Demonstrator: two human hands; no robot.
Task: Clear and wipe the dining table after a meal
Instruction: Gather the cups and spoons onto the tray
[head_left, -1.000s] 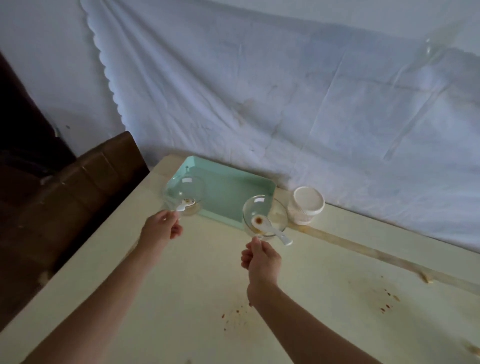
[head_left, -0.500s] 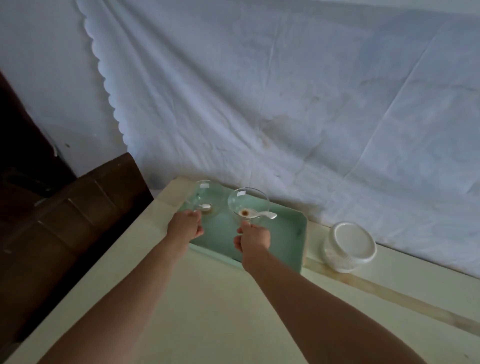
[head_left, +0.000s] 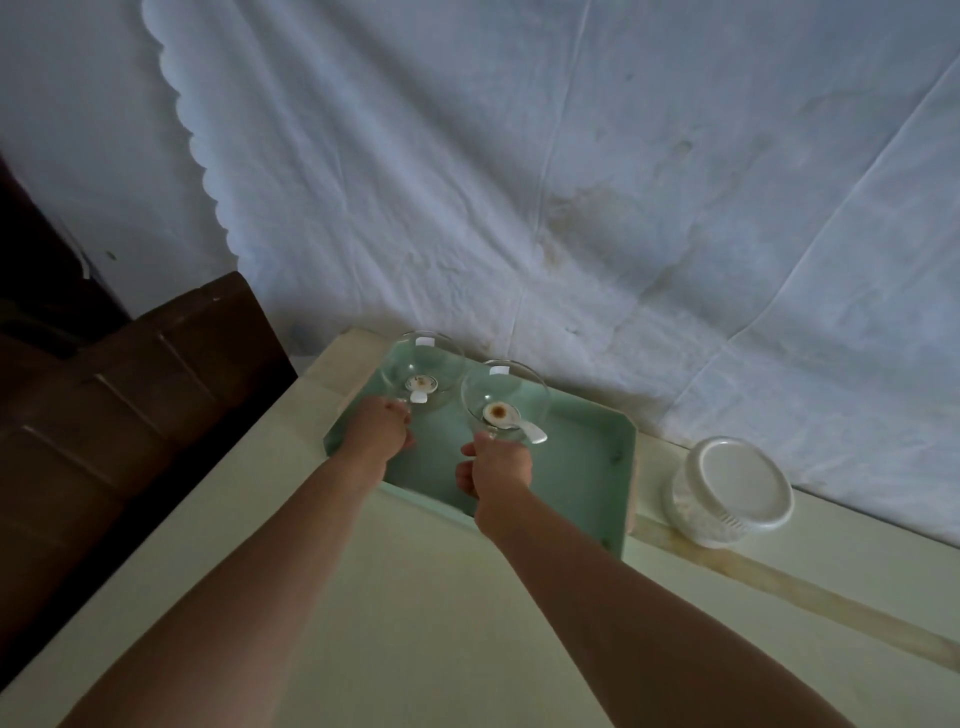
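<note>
A mint-green tray (head_left: 582, 467) lies at the table's far left corner. My left hand (head_left: 376, 428) grips the near rim of a clear glass bowl (head_left: 423, 364) over the tray's far left part; a white spoon (head_left: 418, 396) rests in that bowl. My right hand (head_left: 498, 465) holds a second clear glass bowl (head_left: 506, 395) over the tray's middle. Inside it lies a white spoon (head_left: 511, 421) with brown residue, handle pointing right. Whether either bowl touches the tray floor is unclear.
A white lidded plastic container (head_left: 730, 491) stands on the cream table (head_left: 441, 623) just right of the tray. A white cloth (head_left: 571, 182) hangs behind the table. Dark brown furniture (head_left: 130, 415) sits beyond the table's left edge. A stained strip (head_left: 805, 587) runs along the table.
Both hands have carried the bowls from the tray's near edge to over the tray's far part. The camera has moved closer and turned left.
</note>
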